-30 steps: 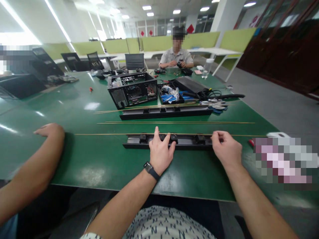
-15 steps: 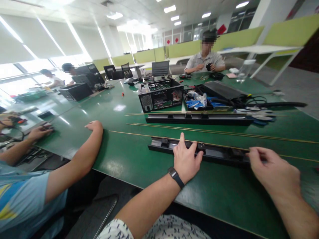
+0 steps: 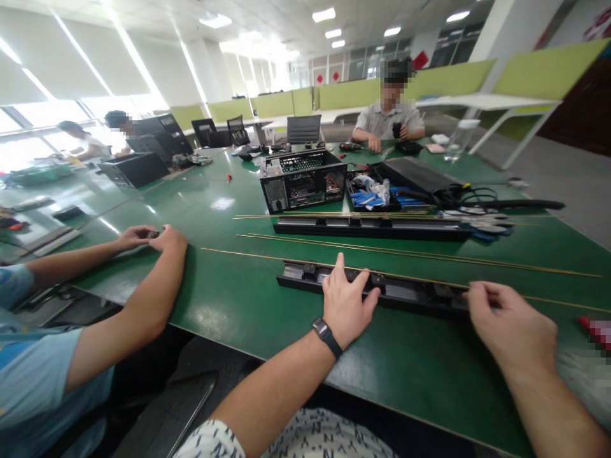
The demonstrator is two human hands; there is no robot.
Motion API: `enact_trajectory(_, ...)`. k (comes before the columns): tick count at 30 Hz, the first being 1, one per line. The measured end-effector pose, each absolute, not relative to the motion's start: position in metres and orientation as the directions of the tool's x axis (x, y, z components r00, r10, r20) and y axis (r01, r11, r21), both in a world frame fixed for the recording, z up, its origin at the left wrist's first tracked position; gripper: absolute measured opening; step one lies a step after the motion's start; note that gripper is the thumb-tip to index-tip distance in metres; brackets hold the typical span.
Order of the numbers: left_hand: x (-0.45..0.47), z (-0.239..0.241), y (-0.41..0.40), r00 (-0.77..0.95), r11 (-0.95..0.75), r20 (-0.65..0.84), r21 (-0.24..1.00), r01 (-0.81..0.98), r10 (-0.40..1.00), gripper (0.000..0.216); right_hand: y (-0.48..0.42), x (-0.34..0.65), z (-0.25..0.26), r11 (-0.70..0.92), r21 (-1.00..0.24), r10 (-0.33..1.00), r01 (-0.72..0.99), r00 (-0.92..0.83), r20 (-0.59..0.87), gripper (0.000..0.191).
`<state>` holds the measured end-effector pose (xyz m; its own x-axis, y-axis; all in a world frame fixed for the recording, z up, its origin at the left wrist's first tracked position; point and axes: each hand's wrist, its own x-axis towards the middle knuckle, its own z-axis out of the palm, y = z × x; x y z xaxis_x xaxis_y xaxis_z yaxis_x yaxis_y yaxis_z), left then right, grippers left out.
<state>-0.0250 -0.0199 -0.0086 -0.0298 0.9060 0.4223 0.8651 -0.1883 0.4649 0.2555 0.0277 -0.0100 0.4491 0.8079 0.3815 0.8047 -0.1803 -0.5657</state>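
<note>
A long black channel-shaped rail (image 3: 405,294) lies on the green table in front of me, with small black blocks (image 3: 309,271) set along it. A thin brass rod (image 3: 248,254) runs along the far side of the rail and past both ends. My left hand (image 3: 347,299) rests over the middle of the rail, fingers spread, its index finger reaching across to the rod and its thumb side by a black block (image 3: 377,280). At the rail's right end my right hand (image 3: 515,324) is closed in a pinch on the rod; its fingertips partly hide that end.
More brass rods (image 3: 420,254) and a second black rail (image 3: 372,229) lie beyond. Behind are an open computer case (image 3: 303,184), a box of blue-and-white items (image 3: 371,194) and dark cables. A co-worker's hands (image 3: 153,236) are close on the left; another person (image 3: 389,121) sits opposite.
My hands keep their places on the rail and rod while the view shifts slightly. The left co-worker's hands have come together; the person opposite has lowered one hand to the table.
</note>
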Motion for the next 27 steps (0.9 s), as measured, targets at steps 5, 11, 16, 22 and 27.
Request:
enact_trajectory(5,-0.027,-0.007,-0.02,-0.028,-0.174,0.411,0.446,0.878,0.911,0.04,0.025,0.255,-0.01,-0.182,-0.556,0.812,0.811,0.443,0.38,0.041)
enact_trajectory(11,-0.026,-0.001,-0.023,-0.072,-0.11,0.399,0.413,0.904,0.914,0.037,0.026,0.259,-0.017,-0.153,-0.535,0.815,0.831,0.412,0.407,0.04)
enact_trajectory(16,-0.025,0.001,-0.025,-0.084,-0.072,0.39,0.371,0.926,0.917,0.039,0.026,0.26,-0.019,-0.185,-0.524,0.811,0.831,0.431,0.397,0.041)
enact_trajectory(22,-0.025,0.003,-0.027,-0.084,-0.05,0.379,0.33,0.943,0.921,0.044,0.023,0.256,-0.013,-0.204,-0.538,0.829,0.818,0.436,0.35,0.038)
enact_trajectory(27,-0.024,0.005,-0.028,-0.085,-0.038,0.362,0.321,0.946,0.928,0.049,0.022,0.257,-0.012,-0.209,-0.531,0.834,0.821,0.433,0.341,0.039)
